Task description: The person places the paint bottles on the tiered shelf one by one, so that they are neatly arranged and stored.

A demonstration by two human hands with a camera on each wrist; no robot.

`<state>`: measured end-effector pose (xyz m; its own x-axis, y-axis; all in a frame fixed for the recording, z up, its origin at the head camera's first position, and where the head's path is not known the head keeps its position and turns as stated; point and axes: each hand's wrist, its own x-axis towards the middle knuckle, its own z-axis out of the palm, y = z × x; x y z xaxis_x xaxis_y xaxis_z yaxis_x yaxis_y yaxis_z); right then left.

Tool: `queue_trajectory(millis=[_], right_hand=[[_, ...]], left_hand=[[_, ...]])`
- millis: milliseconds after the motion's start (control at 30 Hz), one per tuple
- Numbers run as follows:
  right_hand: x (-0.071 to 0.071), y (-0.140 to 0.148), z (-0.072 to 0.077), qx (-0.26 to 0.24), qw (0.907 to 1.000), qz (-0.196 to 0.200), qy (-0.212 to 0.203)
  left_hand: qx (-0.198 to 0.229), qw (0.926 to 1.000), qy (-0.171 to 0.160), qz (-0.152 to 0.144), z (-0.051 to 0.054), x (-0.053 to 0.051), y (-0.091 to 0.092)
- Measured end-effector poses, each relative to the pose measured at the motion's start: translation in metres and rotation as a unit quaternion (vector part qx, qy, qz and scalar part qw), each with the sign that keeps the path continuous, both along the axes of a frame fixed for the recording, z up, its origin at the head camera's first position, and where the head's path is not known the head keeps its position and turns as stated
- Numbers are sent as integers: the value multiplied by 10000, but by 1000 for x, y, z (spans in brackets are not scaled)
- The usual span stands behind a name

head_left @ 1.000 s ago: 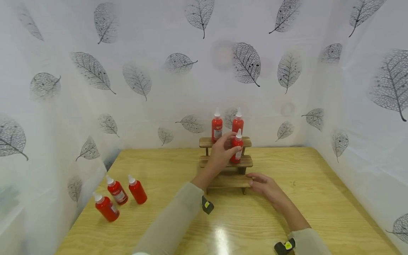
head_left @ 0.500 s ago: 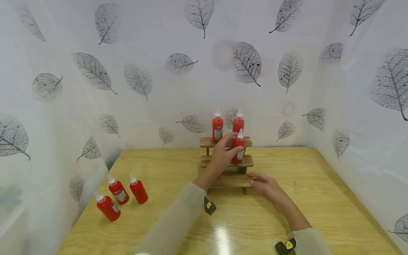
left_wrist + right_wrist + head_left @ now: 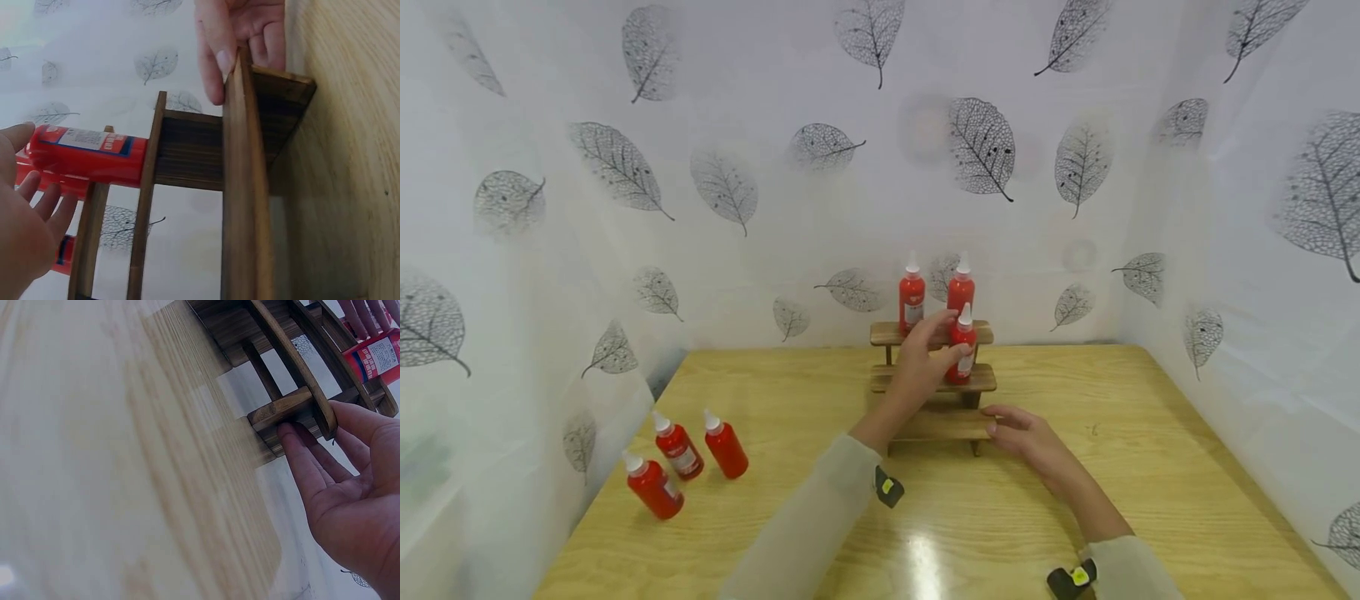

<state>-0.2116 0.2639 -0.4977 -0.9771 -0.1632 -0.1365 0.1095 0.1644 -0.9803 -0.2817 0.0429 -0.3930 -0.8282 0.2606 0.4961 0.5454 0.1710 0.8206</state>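
A three-step wooden display stand [image 3: 936,425] stands at the back of the table. My left hand [image 3: 917,367] holds a red squeeze bottle [image 3: 962,337] with a white pointed nozzle, upright on the middle step's right side. In the left wrist view, the thumb is near this bottle's [image 3: 94,153] top end and the other fingers are beside it. My right hand [image 3: 1030,442] grips the right end of the lowest step; the right wrist view shows the thumb at the step's edge and fingers against the side support [image 3: 281,409]. Two more red bottles [image 3: 912,304] stand on the top step.
Three red bottles with white nozzles, one of them a plain-sided bottle [image 3: 726,450], stand on the left of the wooden table [image 3: 820,392]. White leaf-printed sheeting [image 3: 760,250] rises behind the table and along both sides.
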Motion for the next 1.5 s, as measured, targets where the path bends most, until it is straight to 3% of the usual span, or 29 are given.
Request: queue_trajectory(millis=[167,400,600,767,933,1100,1267,1400,1500], right_hand=[[0,0,0,94,9999,29,-27],[1,-1,2,34,10000,20,-63],[0,-1,2,95,9999,-55,-98],[0,0,4,90,9999,-33,-68],[1,-1,4,24,10000,12,-19],[0,0,2,37,10000,-2,-45],[0,0,4,-53,10000,25,-18],[0,0,2,-113,9999,38,-25],[0,0,1,-109,9999,42,-51]], left_hand=[[-180,9994,199,199,6,7,-13],[-206,9978,612,163,11,23,-42],[-263,9959,772,384,7,34,-70],[-38,9964,631,557,-1,47,-99],[96,9950,344,934,-11,65,-131],[19,9906,190,1355,-28,85,-163],[-133,9862,-208,1639,-42,102,-189],[-281,9790,-492,1960,-49,115,-210],[-310,9686,-719,2361,-51,123,-224]])
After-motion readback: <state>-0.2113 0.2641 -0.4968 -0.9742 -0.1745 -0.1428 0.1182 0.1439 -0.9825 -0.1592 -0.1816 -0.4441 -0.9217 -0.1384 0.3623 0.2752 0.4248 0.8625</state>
